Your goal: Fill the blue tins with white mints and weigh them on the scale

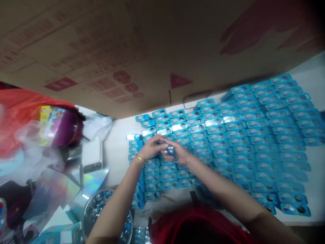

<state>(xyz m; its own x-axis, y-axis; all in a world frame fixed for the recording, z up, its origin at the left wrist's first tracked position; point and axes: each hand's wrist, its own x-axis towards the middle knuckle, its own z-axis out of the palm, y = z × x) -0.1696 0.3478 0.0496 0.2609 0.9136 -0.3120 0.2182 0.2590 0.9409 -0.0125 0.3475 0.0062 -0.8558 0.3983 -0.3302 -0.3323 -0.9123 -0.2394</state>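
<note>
My left hand [151,148] and my right hand [180,154] meet over the rows of small blue boxes. Shiny silver round pieces [169,150] lie in the curled fingers of my right hand; blur hides their exact kind. The fingers of my left hand are closed and reach onto these pieces from the left. Beneath and around both hands, flat blue boxes [215,130] lie side by side in many rows, several showing a round opening at one end.
A big cardboard box [152,51] stands along the far side. At the lower left, a metal bowl [85,217] holds shiny small pieces. A white device [91,156], a purple container [67,127] and clear plastic bags [25,156] crowd the left.
</note>
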